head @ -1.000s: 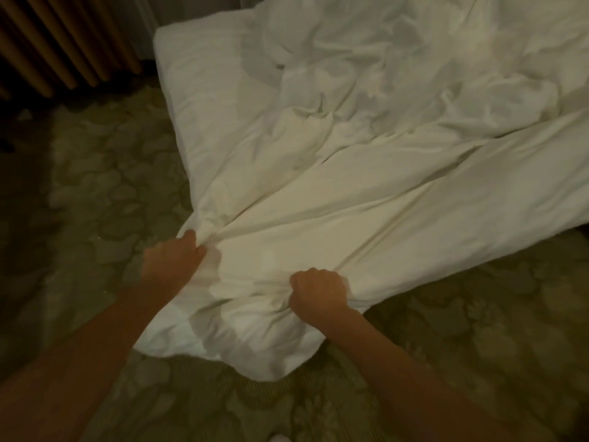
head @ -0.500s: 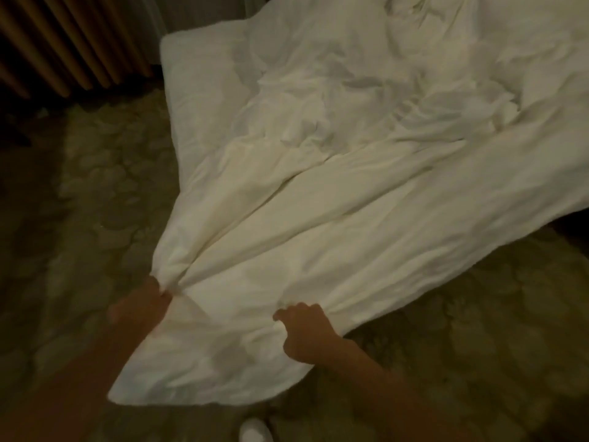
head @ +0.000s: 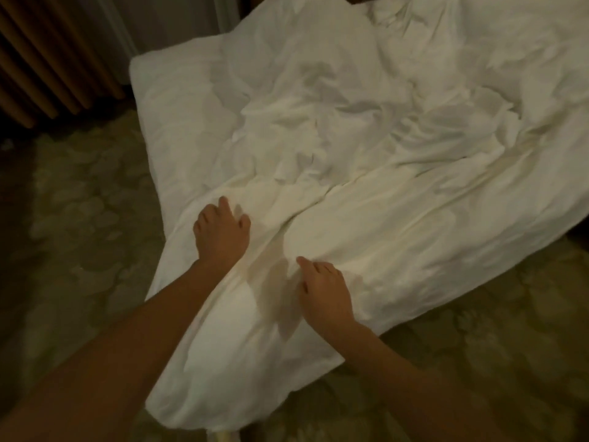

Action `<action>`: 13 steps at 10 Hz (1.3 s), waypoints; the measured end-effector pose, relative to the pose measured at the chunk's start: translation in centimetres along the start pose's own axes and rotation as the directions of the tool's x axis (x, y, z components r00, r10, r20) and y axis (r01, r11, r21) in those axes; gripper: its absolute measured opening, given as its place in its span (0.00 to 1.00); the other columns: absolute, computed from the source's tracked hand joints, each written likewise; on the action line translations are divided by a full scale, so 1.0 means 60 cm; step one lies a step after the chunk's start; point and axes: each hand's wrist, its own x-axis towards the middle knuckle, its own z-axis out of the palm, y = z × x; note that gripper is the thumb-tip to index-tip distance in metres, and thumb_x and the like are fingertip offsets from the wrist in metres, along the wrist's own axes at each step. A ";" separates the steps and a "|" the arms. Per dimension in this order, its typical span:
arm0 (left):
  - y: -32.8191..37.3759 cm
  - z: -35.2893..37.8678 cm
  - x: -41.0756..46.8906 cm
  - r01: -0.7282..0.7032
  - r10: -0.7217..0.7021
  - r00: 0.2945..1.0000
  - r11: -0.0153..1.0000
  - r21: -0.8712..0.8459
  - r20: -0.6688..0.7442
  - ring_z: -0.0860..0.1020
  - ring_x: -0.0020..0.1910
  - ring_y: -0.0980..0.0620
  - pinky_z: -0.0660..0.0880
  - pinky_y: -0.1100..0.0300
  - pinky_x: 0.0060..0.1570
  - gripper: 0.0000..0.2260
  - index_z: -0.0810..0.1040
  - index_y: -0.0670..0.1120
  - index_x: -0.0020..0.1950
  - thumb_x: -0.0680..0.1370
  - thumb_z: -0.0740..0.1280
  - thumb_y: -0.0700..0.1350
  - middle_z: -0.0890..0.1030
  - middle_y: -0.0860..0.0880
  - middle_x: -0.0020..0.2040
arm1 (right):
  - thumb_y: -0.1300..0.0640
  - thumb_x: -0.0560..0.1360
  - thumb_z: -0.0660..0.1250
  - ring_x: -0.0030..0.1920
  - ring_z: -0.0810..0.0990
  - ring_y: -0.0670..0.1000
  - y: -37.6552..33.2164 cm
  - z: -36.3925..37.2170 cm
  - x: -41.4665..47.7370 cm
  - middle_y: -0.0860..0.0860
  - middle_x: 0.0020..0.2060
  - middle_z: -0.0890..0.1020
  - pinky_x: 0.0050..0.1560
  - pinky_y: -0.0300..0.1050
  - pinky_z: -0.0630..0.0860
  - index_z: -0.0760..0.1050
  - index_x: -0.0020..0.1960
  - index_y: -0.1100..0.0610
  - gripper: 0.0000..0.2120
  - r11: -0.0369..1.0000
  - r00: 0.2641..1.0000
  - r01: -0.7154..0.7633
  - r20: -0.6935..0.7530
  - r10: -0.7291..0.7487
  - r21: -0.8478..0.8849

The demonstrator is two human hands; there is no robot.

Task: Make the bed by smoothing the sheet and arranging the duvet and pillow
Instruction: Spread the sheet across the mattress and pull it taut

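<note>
A white crumpled duvet (head: pixel 382 193) covers the bed, and its near corner hangs over the bed's corner toward the floor. My left hand (head: pixel 221 232) rests on the duvet near its left edge, fingers spread and pressing into the fabric. A little lower and to the right, my right hand (head: pixel 325 291) lies palm down on the duvet with its fingers fairly straight. Neither hand bunches any fabric. The white sheet (head: pixel 172 100) shows bare along the bed's left side. I cannot make out a pillow.
Patterned greenish carpet (head: pixel 79 218) surrounds the bed on the left and at the front right. Brown pleated curtains (head: pixel 41 59) hang at the upper left. The room is dim.
Both hands gripped bunched duvet fabric at the corner and pulled it toward me. Now they have let go and lie further up on the duvet.
</note>
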 end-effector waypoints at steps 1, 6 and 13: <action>0.002 0.008 0.099 -0.042 0.040 0.999 0.996 -0.082 -0.031 0.72 0.60 0.37 0.68 0.45 0.62 0.28 0.68 0.42 0.69 0.81 0.50 0.62 0.72 0.37 0.62 | 0.60 0.69 0.62 0.44 0.79 0.58 -0.035 0.031 0.093 0.54 0.42 0.80 0.46 0.52 0.76 0.79 0.52 0.59 0.14 0.995 0.944 -0.081 -0.326 0.058 -0.057; -0.055 0.014 0.353 0.024 0.018 0.989 0.961 -0.277 0.146 0.78 0.54 0.39 0.70 0.56 0.47 0.09 0.79 0.42 0.53 0.80 0.62 0.45 0.80 0.40 0.54 | 0.50 0.76 0.66 0.59 0.75 0.59 -0.098 0.072 0.392 0.60 0.62 0.74 0.60 0.50 0.70 0.55 0.75 0.61 0.34 0.429 0.524 -0.769 0.083 0.847 0.475; -0.223 -0.002 0.516 0.111 -0.119 0.975 0.992 0.052 0.186 0.67 0.66 0.30 0.65 0.38 0.65 0.28 0.58 0.40 0.76 0.81 0.61 0.51 0.66 0.31 0.70 | 0.51 0.78 0.56 0.68 0.64 0.58 -0.211 0.126 0.455 0.55 0.66 0.70 0.69 0.53 0.56 0.67 0.69 0.54 0.20 0.977 0.971 -0.189 0.127 0.201 -0.102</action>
